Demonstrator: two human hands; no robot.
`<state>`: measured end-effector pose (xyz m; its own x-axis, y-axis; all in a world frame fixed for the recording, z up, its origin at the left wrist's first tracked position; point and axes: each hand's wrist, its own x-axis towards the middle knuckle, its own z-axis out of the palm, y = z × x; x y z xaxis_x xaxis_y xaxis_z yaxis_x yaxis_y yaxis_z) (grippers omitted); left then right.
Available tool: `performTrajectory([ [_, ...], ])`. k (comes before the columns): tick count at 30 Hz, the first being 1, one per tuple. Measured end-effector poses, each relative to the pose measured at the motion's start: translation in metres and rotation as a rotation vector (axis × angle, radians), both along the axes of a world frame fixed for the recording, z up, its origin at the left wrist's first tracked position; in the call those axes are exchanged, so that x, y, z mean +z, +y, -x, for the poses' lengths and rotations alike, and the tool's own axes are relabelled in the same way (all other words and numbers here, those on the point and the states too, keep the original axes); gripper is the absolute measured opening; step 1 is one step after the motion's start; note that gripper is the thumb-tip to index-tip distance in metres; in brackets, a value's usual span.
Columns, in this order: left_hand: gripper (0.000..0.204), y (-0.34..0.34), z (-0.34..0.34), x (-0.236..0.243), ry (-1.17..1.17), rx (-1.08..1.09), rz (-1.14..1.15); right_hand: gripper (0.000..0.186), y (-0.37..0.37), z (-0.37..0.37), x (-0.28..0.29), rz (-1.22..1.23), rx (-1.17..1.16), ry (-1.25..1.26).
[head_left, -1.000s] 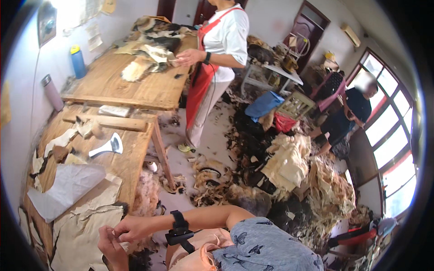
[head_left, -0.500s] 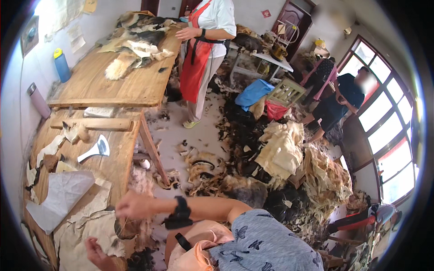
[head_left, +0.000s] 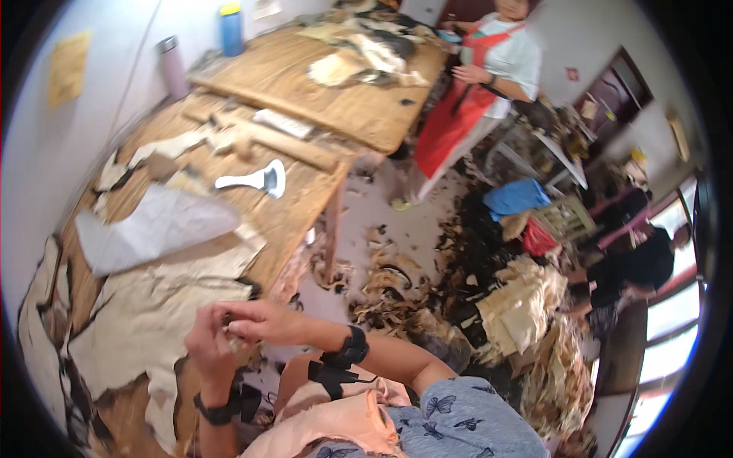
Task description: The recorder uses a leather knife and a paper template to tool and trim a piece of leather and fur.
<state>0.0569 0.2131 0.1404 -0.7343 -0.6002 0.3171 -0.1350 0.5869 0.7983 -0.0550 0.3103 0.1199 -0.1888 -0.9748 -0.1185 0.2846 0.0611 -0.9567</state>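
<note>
Head view: the left hand and right hand meet at their fingertips, thumbs and fingers curled close together. A small dark spot shows between them, blurred and half covered by the fingers, so I cannot tell whether the grip holds anything. Just left of the grip a pale hide lies spread on the table, partly hidden behind the left hand; whether the two touch is unclear. A white sheet beyond the grip, to its left, covers the hide's far part. Farther beyond lie a scraper, its blade glaring white, and a wooden bar. Nearer than the grip, the lower edge cuts off the left forearm and the peach apron.

Well beyond the grip, to its right, a person in a red apron is cut off at the head by the upper edge. Far to the right, a person in dark clothes blurs near the dark rim. Up the wall, left of the grip, hangs a yellow paper; any marks on it are too faint to read.
</note>
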Motion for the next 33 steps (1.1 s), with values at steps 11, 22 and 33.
performTrajectory([
  [11, 0.01, -0.011, -0.022, -0.006, -0.01, 0.002, 0.064, 0.014, -0.017, -0.012, -0.013, -0.061, 0.086, 0.287],
  [22, 0.014, -0.017, -0.019, -0.031, 0.097, 0.085, -0.451, 0.009, -0.014, -0.014, -0.014, 0.266, -0.116, 0.102],
  [33, 0.01, -0.006, -0.004, -0.031, 0.241, -0.034, -1.31, 0.015, -0.016, -0.013, -0.03, 0.218, -0.089, -0.266],
])
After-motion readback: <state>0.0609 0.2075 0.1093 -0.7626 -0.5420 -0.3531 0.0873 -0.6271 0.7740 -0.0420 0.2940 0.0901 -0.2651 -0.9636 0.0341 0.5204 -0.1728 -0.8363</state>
